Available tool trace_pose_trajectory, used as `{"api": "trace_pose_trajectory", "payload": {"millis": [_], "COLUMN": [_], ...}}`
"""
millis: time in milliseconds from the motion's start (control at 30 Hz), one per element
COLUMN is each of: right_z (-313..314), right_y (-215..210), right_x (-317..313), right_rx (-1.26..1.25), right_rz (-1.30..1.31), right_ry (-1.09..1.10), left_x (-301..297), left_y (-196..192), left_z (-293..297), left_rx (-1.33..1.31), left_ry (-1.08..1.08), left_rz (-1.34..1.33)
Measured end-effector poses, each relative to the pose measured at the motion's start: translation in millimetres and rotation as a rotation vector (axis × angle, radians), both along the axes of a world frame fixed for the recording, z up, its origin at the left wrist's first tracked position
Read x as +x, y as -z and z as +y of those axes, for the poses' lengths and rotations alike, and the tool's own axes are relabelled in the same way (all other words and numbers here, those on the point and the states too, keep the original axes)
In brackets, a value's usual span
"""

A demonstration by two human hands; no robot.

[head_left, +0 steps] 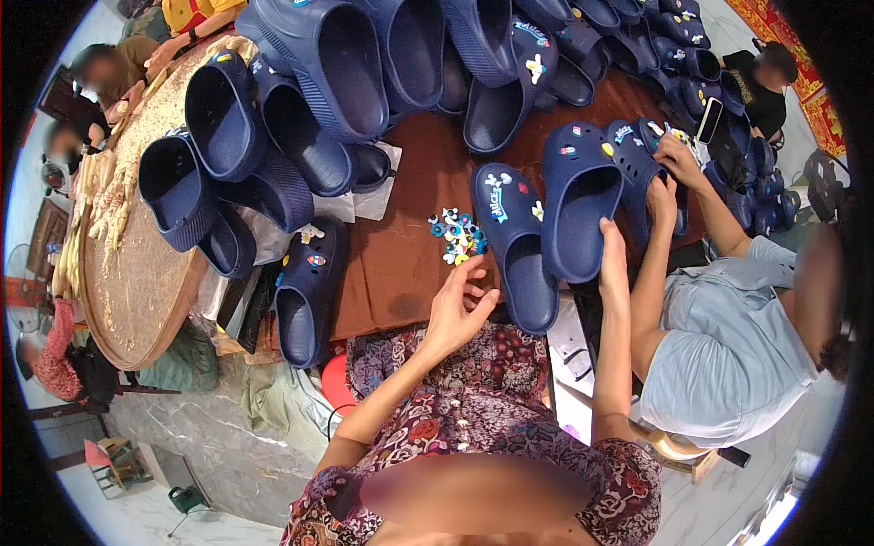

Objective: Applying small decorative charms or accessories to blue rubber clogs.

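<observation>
My right hand [612, 253] grips the side of a navy foam clog [557, 214], whose holed toe points away from me and carries small coloured charms. Beside it, another navy clog [531, 287] with several charms on its toe lies at the table's front edge. My left hand [462, 305] is held palm partly up with fingers apart, its fingertips at the near edge of a small heap of blue, white, black and yellow charms [458, 235]. Nothing shows between those fingers. To the left, a decorated navy clog [309, 305] rests at the edge.
Navy clogs [346, 77] are piled along the far side of the brown table [396, 264]. At right, a co-worker's hands [667, 187] handle another clog [635, 164]; a phone [709, 121] stands beyond. A round woven tray [137, 300] with pale stalks is at left, with people around it.
</observation>
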State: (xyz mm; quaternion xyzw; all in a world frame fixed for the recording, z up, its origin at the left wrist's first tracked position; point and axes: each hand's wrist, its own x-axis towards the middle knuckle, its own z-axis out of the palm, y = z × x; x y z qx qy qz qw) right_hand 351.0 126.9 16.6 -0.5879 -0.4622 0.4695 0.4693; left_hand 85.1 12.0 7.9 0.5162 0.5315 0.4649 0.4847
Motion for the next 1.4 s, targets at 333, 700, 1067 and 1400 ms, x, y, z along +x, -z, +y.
{"api": "trace_pose_trajectory", "payload": {"millis": [333, 700, 1067, 1400], "right_z": [47.4, 54.1, 77.8, 34.3], "right_y": [41.9, 36.8, 68.0, 37.8], "right_x": [25.7, 17.1, -11.6, -69.6], "right_rx": [-0.24, -0.133, 0.011, 0.343], "right_rz": [0.268, -0.066, -0.281, -0.564], "right_ry": [0.048, 0.049, 0.024, 0.236], "left_x": [29.0, 17.7, -42.0, -86.1], "left_y": [19.3, 19.6, -22.7, -3.4], "left_z": [22.2, 27.2, -32.3, -80.0], "left_rx": [-0.022, 0.061, 0.049, 0.023], "left_ry": [0.011, -0.062, -0.164, -0.399], "left_rz": [0.321, 0.438, 0.407, 0.503]}}
